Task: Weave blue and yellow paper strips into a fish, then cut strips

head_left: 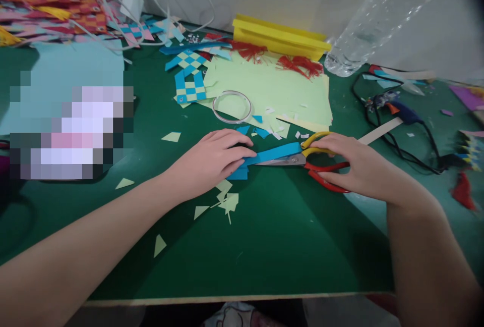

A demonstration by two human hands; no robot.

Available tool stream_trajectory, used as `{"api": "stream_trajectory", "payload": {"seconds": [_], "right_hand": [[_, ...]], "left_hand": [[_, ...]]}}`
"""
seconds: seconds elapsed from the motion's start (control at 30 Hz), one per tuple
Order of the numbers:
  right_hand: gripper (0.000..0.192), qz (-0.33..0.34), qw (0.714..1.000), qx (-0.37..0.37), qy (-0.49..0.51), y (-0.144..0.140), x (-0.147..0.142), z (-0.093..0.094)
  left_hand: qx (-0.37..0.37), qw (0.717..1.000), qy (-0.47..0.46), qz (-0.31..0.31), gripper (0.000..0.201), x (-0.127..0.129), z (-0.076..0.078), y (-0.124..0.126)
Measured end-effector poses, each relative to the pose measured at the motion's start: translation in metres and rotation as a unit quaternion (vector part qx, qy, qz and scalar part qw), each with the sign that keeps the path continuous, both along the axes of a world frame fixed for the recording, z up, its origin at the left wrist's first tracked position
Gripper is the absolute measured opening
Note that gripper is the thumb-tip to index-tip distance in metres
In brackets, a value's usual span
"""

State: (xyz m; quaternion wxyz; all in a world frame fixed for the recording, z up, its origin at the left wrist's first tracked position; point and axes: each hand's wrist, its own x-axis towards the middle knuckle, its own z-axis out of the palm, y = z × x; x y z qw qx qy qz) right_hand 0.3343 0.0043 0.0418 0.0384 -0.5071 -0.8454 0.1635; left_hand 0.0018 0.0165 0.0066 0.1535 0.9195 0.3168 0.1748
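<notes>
Blue paper strip (273, 154) between scissors (302, 159)

On the worktop (287, 246), the paper strip (272, 154) lies at the centre, the left hand (212, 160) on its left end and the scissors (313, 163) at its right end under the right hand (359, 170). Just beyond lies a tape ring (232, 107), resting on the left edge of a paper sheet (272, 90). Woven pieces (189, 77) lie left of that sheet. A bottle (374, 19) stands far right, a glue gun (401, 110) near it. Paper scraps (225, 201) lie nearer than the left hand.
</notes>
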Motion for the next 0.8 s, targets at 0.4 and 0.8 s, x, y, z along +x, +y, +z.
{"api": "stream_trajectory", "payload": {"seconds": [0.4, 0.8], "right_hand": [[0.047, 0.002, 1.000, -0.021, 0.000, 0.001, 0.000, 0.003], [0.052, 0.012, 1.000, -0.012, 0.001, -0.002, -0.010, -0.001]], "left_hand": [[0.007, 1.000, -0.002, -0.003, 0.028, 0.000, 0.000, 0.000], [-0.002, 1.000, -0.003, 0.005, 0.029, 0.001, -0.001, 0.001]]}}
